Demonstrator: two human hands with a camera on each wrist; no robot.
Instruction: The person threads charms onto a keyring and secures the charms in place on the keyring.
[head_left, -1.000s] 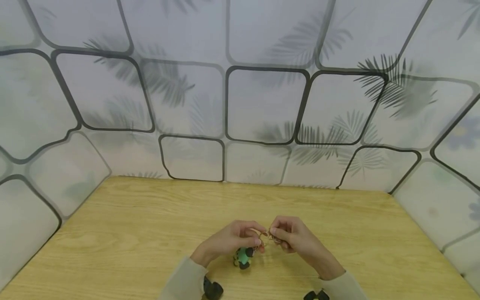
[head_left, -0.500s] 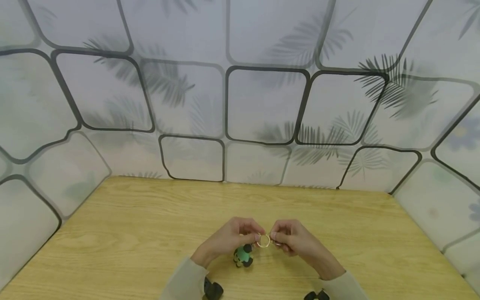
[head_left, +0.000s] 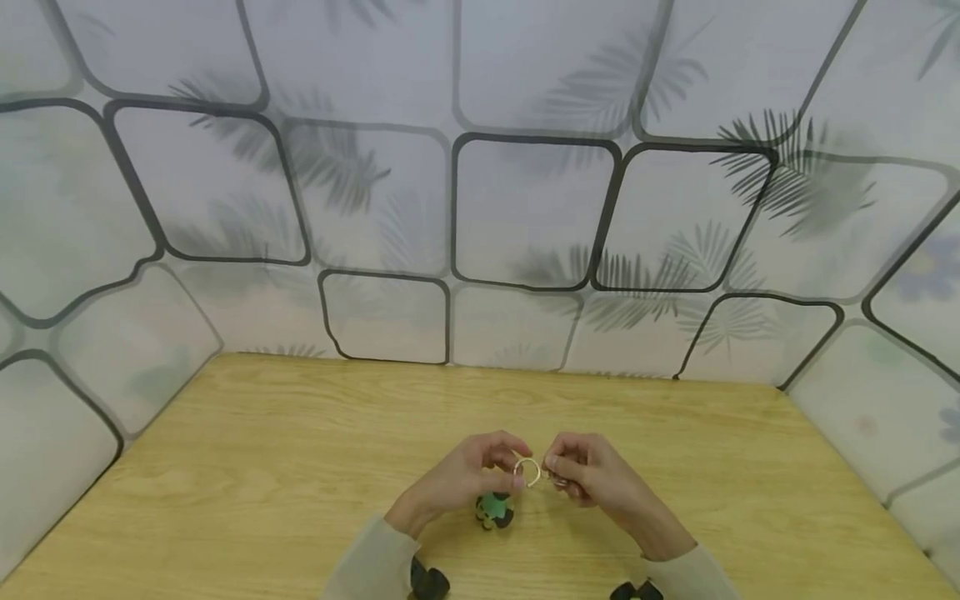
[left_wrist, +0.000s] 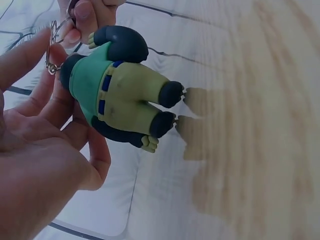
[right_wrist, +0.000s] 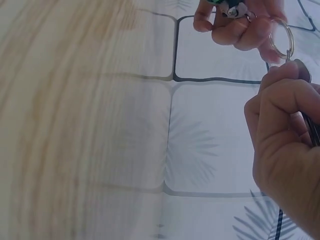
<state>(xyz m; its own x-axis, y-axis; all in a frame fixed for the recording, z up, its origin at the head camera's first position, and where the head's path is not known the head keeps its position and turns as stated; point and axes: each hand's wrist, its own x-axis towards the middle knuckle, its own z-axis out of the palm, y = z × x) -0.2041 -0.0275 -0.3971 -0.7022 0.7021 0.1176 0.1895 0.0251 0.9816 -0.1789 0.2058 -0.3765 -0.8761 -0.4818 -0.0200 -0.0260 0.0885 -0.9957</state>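
A split metal key ring (right_wrist: 291, 44) is between the two hands, raised above the table. My left hand (head_left: 468, 477) pinches it at its left side with thumb and fingers. From this ring hangs a toy figure keychain (left_wrist: 107, 82) with a green top, khaki trousers, dark arms and feet. In the left wrist view the figure lies sideways beside the left fingers. My right hand (head_left: 588, 475) grips a key-like metal piece (right_wrist: 303, 70) with a rounded end, beside the ring's right side. Curled fingers hide most of that piece, and its exact kind is unclear.
A light wood table (head_left: 337, 450) spreads beneath both hands. Pale walls (head_left: 517, 208) with dark outlines and leaf shapes enclose it at the back and sides. Dark wrist mounts (head_left: 429, 579) sit at the sleeves.
The ring between the hands has turned and shows a fuller loop than a second ago. The toy figure has swung slightly to the right. Both hands stay nearly in place, fingers shifting a little.
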